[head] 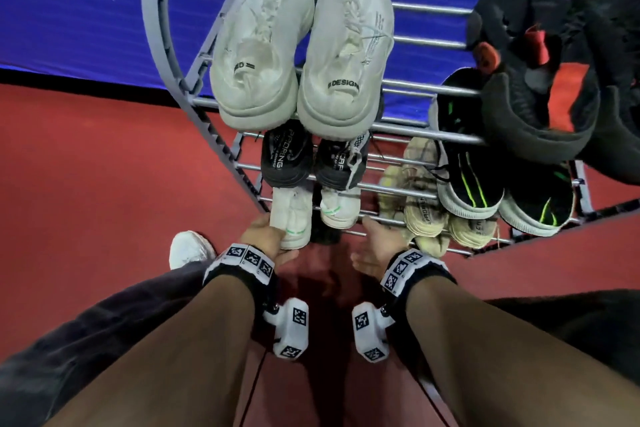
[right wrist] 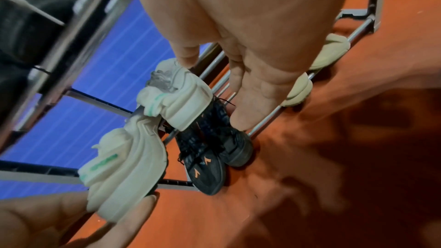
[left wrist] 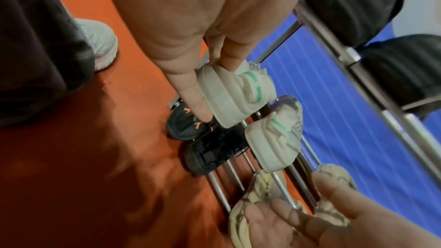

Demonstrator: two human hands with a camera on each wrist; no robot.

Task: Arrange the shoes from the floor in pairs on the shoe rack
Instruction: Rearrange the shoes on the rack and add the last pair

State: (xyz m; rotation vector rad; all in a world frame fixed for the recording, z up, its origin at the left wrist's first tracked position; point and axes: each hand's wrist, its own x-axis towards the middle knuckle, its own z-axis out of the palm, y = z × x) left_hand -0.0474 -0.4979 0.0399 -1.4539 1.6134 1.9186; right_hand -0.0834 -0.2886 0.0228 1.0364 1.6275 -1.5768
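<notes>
The left hand [head: 268,236] grips the heel end of a white sneaker with green trim [head: 292,218], thumb under the ribbed sole and fingers [left wrist: 229,57] curled over the collar, as the left wrist view shows; the shoe's toe points into the shoe rack [head: 408,121] at its low tier, heel hanging out past the front bar. Its mate, the second white sneaker with green trim [head: 341,208], sits just to the right on the same tier, on the bars. The right hand [head: 375,246] hovers beside that second shoe with fingers straight and spread, palm turned inward, holding nothing; whether its fingertips touch the front bar is hard to tell from the blurred wrist view. Beneath the two white shoes, a pair of black sneakers with orange chevrons [right wrist: 210,150] stands on the red floor [head: 104,184] at the foot of the rack. On the tier above, a pair of black shoes with white lettering [head: 287,158] sits side by side, and on the top tier a pair of chunky pale grey sneakers [head: 301,45] lies heels outward. To the right, a beige pair [head: 426,215] shares the low tier, a black pair with neon green stripes [head: 474,191] lies above it, and a black knit pair with red lining [head: 540,55] occupies the top right. The person's own white shoe [head: 188,248] rests on the floor at left.
</notes>
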